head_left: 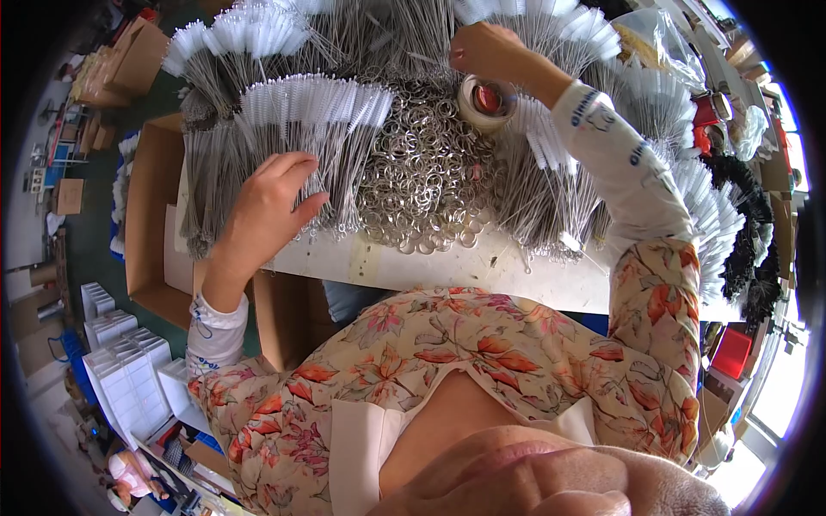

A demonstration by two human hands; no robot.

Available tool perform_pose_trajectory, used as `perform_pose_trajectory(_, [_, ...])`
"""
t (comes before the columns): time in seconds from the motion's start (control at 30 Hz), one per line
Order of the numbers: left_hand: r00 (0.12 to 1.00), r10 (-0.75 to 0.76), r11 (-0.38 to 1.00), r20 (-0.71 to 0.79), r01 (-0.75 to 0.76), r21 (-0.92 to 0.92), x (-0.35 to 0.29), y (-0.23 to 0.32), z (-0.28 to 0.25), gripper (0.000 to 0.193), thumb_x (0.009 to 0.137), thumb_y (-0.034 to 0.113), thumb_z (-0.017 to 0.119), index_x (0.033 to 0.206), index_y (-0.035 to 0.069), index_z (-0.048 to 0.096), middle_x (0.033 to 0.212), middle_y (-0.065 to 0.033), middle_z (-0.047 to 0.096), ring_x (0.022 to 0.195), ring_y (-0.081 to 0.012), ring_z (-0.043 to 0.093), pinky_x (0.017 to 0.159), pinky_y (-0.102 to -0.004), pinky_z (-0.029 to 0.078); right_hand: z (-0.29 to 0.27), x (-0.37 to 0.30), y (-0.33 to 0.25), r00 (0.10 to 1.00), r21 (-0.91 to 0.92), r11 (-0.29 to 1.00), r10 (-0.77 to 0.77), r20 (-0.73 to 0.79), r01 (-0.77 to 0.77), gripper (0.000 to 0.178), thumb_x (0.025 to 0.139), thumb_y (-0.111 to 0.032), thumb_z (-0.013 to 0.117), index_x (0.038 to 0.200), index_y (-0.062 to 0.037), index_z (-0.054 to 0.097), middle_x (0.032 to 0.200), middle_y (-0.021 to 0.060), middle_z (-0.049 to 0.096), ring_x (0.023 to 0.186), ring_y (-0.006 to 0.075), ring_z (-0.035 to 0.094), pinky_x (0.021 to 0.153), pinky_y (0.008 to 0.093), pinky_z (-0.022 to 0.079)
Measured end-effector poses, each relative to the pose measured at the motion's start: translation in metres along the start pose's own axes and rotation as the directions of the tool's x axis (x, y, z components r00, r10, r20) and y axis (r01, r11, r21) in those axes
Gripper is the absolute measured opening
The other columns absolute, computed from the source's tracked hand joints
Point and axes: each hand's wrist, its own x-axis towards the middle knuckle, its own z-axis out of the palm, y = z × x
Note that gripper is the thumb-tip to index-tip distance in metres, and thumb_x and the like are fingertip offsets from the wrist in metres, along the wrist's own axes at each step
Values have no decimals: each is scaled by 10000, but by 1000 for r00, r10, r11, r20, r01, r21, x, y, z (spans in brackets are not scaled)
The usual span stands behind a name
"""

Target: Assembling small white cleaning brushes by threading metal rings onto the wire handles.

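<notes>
Over a bundle of thin wire-handled brushes with white bristles (314, 103) is my left hand (277, 191). Its fingers stretch forward over the wire stems, with the thumb apart and nothing visibly held. My right hand (492, 52) reaches to the far side, at the edge of more white-bristled brushes (572, 30). Those fingers are curled closed; what they hold, if anything, is hidden. Between the bundles spreads a heap of shiny metal rings (422, 172). A roll of tape (472, 107) with something red in its core lies beside the rings, just nearer than my right hand.
Another brush bundle (546, 185) lies right of the rings on the pale table (344, 260). An open cardboard box (155, 215) stands at the left edge. Black-bristled brushes (740, 241) and a clear plastic bag (662, 43) are at the right. White boxes (129, 378) stack on the lower left.
</notes>
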Motion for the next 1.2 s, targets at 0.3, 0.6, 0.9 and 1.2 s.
perform_pose_trajectory(0.3, [996,32,983,86,-15,-185,109,-39,-50,314,852,230,568,1100,39,564,884,-60,643,651,-93,551,614,-231,463,15,8,9,995,-86,994,75,68,-69,256,727,-235,636,955,-123,656,920,132,645,853,294,639,719,405,498])
perform_pose_trajectory(0.6, [883,-438,898,170,437,48,293,-169,32,352,817,315,577,617,25,586,489,-48,554,362,-142,498,363,-283,390,-78,-9,84,963,540,821,-40,-266,184,213,899,-209,496,854,-59,640,668,47,629,585,124,613,510,253,467])
perform_pose_trajectory(0.9, [808,-553,813,205,577,-79,285,-170,39,208,756,238,643,749,31,642,661,-45,648,542,-133,626,426,-269,462,-62,-46,99,771,43,801,588,-245,-598,311,732,-446,596,807,-167,711,796,132,653,729,283,639,642,392,510])
perform_pose_trajectory(1.2, [821,-376,645,-431,-102,-757,269,-119,-79,273,917,212,513,1051,-25,532,1003,-156,620,895,-207,633,768,-271,509,-40,-25,213,908,77,991,129,-399,-107,243,745,-371,607,766,-151,709,733,111,654,723,275,636,643,369,504])
